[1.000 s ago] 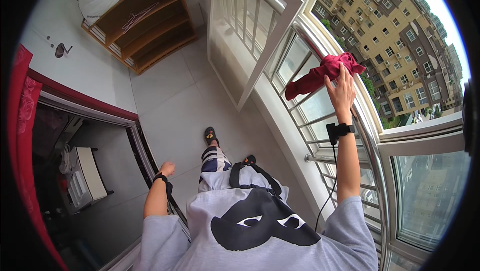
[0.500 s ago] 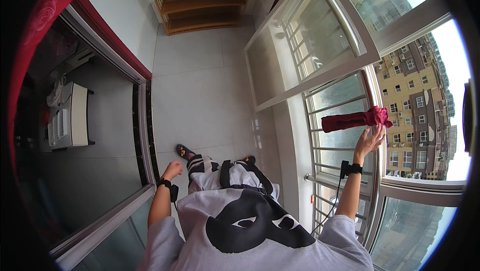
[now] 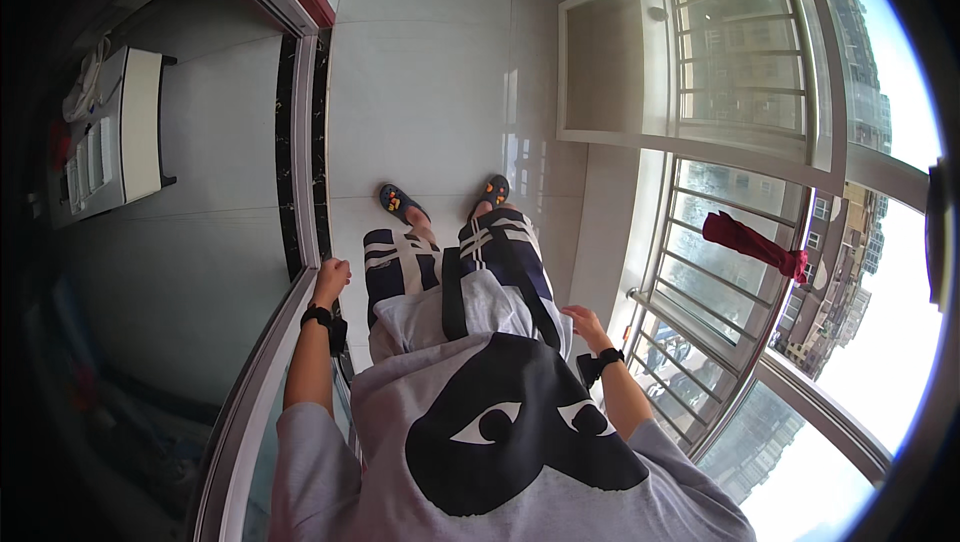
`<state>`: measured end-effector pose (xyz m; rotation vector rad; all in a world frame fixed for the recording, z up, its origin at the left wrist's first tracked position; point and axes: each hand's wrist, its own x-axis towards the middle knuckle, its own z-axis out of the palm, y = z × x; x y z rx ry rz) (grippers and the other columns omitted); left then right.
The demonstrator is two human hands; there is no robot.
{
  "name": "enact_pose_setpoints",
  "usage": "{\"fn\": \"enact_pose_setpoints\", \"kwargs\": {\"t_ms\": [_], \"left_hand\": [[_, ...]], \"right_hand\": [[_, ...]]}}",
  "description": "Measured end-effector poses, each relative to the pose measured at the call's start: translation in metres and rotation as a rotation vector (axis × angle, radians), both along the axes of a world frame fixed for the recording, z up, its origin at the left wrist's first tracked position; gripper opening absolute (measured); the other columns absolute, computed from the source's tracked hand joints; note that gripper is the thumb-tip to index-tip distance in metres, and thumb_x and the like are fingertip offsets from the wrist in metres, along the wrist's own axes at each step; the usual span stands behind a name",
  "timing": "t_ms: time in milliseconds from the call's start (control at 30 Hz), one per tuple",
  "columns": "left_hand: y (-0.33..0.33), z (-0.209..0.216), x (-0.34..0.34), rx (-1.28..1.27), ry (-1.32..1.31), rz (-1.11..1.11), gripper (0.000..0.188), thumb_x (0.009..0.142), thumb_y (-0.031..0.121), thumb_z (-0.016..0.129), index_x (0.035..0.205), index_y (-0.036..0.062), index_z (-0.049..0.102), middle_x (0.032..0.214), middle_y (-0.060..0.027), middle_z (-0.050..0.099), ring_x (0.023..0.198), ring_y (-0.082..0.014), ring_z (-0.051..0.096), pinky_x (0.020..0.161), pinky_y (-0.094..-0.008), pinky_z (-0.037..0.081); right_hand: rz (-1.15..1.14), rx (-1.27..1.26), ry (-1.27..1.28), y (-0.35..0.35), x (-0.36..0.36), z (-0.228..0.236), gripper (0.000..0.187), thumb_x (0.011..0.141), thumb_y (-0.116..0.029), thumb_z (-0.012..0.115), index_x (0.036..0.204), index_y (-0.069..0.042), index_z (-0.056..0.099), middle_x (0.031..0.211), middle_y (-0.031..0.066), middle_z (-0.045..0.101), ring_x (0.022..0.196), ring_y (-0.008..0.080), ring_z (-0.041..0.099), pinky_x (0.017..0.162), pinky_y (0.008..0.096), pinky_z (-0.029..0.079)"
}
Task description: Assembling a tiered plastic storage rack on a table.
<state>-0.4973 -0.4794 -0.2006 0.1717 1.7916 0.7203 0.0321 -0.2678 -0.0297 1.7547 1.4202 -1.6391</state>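
My left hand (image 3: 332,280) hangs at my left side near the sliding door frame (image 3: 305,152), its fingers curled in and nothing seen in them. Close to my right hip is my right hand (image 3: 585,325), loosely bent with the fingers apart and holding nothing. A dark red cloth (image 3: 750,244) lies draped over the window rail to the right, its long end hanging inward over the bars. Neither hand touches it. Each wrist wears a black strap with a small box.
An inward-opened window sash (image 3: 700,67) juts out ahead on the right. Metal guard bars (image 3: 690,342) run along the open window, with buildings beyond. Left, behind the door glass, stands a white cabinet (image 3: 140,127). Grey tiled floor (image 3: 430,72) stretches ahead.
My right hand has left the red cloth at the rail and dropped to my hip. The cloth stays on the rail. My view has tilted down, and the wooden shelf has nearly left it.
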Motion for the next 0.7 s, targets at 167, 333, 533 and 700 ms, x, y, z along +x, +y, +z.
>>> {"fn": "enact_pose_setpoints", "kwargs": {"t_ms": [167,333,533,700], "left_hand": [[0.011,0.003,0.000,-0.039,-0.007,0.063,0.024,0.088,0.015,0.046,0.099,-0.0030,0.058,0.073,-0.0095,0.062,0.066,-0.0177,0.061,0.062,-0.0293,0.049],[-0.023,-0.028,0.006,-0.059,-0.175,0.220,0.031,0.085,0.009,0.045,0.112,-0.0029,0.053,0.084,-0.0139,0.066,0.065,-0.0195,0.063,0.062,-0.0297,0.051],[-0.027,0.031,-0.042,-0.030,-0.020,0.394,0.025,0.087,0.008,0.042,0.105,-0.0006,0.057,0.079,-0.0109,0.063,0.071,-0.0180,0.063,0.066,-0.0297,0.051],[0.014,0.104,-0.105,0.033,0.119,0.745,0.022,0.089,0.011,0.046,0.102,-0.0030,0.057,0.083,-0.0128,0.063,0.074,-0.0193,0.062,0.066,-0.0287,0.050]], "right_hand": [[0.065,-0.195,-0.117,-0.044,0.011,0.043,0.043,0.089,-0.027,0.056,0.126,-0.005,0.053,0.119,0.0112,0.060,0.109,0.0195,0.056,0.092,0.0333,0.045],[0.349,-0.135,-0.103,0.068,-0.070,0.045,0.039,0.087,-0.021,0.059,0.121,-0.004,0.055,0.112,0.0123,0.063,0.102,0.0191,0.060,0.086,0.0330,0.048],[0.537,0.265,-0.023,0.309,-0.361,-0.035,0.029,0.087,-0.013,0.049,0.112,-0.002,0.060,0.083,0.0085,0.068,0.077,0.0163,0.065,0.068,0.0279,0.051],[0.435,0.436,0.370,0.387,-0.673,0.070,0.024,0.086,-0.014,0.051,0.105,-0.002,0.058,0.088,0.0073,0.065,0.080,0.0154,0.063,0.071,0.0276,0.049]]}}
